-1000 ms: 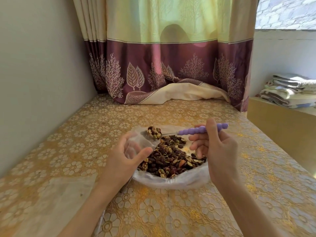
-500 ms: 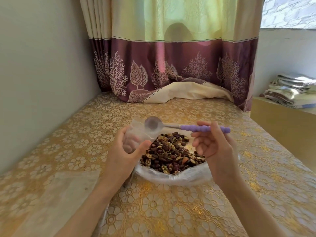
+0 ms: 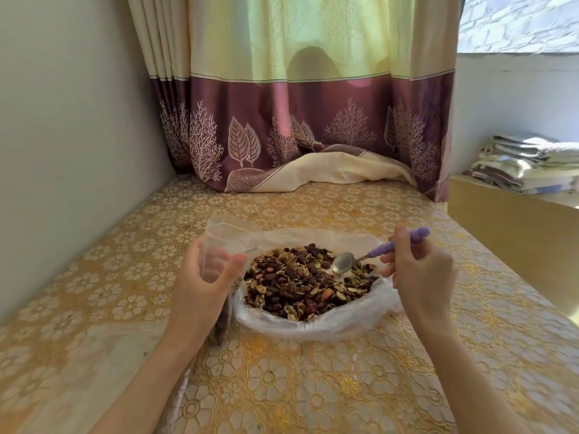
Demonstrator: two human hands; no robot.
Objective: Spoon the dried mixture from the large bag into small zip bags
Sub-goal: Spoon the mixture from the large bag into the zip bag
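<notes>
A large clear plastic bag (image 3: 316, 327) lies open on the table, filled with a dried mixture (image 3: 300, 283) of dark fruit and pale nuts. My left hand (image 3: 203, 286) holds a small clear zip bag (image 3: 219, 245) upright at the big bag's left edge, its mouth open; some mixture shows dark at its bottom below my palm. My right hand (image 3: 419, 270) grips the purple handle of a metal spoon (image 3: 344, 262). The spoon's bowl is empty and hovers just over the right side of the mixture.
The table carries a gold floral cloth (image 3: 313, 386). A flat clear plastic sheet (image 3: 78, 364) lies at the front left. A purple and cream curtain (image 3: 313, 136) hangs at the back, a wall stands to the left, and folded cloths (image 3: 526, 164) sit on a ledge at right.
The loaded spoon reached the small zip bag's mouth and was emptied there. It has since swung right and down to the mixture in the large bag. My left hand kept the zip bag.
</notes>
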